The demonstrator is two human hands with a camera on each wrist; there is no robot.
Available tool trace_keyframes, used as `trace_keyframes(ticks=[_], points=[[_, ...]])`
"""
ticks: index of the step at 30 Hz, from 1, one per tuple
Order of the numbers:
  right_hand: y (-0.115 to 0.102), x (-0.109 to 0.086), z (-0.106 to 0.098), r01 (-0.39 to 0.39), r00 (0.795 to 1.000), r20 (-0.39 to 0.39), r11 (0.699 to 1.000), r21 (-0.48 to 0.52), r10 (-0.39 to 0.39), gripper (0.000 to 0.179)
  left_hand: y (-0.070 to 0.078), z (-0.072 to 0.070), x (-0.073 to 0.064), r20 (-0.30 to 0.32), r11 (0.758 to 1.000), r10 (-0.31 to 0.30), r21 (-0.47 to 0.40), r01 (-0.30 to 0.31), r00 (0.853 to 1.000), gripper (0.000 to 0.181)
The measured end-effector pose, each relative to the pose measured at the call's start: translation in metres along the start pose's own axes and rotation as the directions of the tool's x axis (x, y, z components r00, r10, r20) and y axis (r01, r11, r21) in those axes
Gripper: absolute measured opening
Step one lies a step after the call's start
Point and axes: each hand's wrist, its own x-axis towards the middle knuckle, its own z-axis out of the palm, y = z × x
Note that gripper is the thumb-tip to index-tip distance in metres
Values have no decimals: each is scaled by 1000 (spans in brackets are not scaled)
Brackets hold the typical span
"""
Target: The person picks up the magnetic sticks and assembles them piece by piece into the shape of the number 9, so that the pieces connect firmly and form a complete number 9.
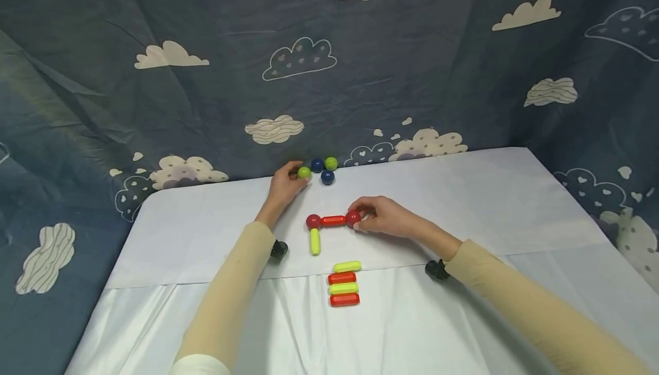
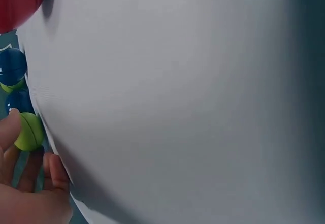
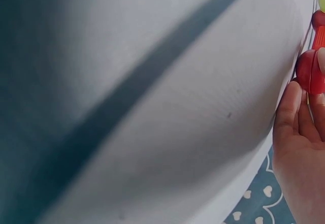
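Observation:
My left hand [image 1: 286, 185] is at the back of the table, thumb and fingers curled about a yellow-green ball [image 1: 304, 172]. Close beside it are two dark blue balls [image 1: 317, 164] and another green ball [image 1: 331, 163]. Nearer the middle, my right hand [image 1: 387, 216] grips a red ball [image 1: 353, 218] between thumb and fingers; the right wrist view shows the same red ball [image 3: 306, 71] from the side. A red rod [image 1: 333, 221] runs left from it to a second red ball [image 1: 313, 222]. From that ball a yellow-green rod [image 1: 315, 242] points toward me.
Two yellow-green rods [image 1: 347, 266] and two red rods [image 1: 344, 300] lie stacked in a column at the front middle. White cloth [image 1: 453, 192] covers the table. A dark curtain with clouds [image 1: 412, 66] hangs right behind its back edge.

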Motion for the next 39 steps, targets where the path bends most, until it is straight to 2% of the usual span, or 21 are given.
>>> trace_keyframes(ticks=[8,15,19,23,28,32,39], points=[[-1,2,2,-4,1000,5,1000,0,4,37,1,-6,-3,17,997,4,72,-5,1000,33],[-1,2,1,-18,1000,2,1000,-9,18,37,6,-22,-17,84,999,26,31,-29,996,33],[0,2,0,-19,1000,-1,1000,-12,19,38,16,-30,-29,122,997,79,-5,-79,989,33],[1,2,0,-19,1000,0,1000,-11,19,38,24,-35,-47,156,991,134,2,-136,979,33],[2,3,0,-17,1000,2,1000,-7,17,38,25,-42,-76,207,984,174,7,-179,963,34],[2,3,0,-7,1000,3,1000,-8,7,38,21,-47,-103,256,982,187,-10,-191,948,35],[0,3,-1,2,1000,9,1000,-10,-2,38,6,-46,-144,320,986,163,-14,-168,933,34]])
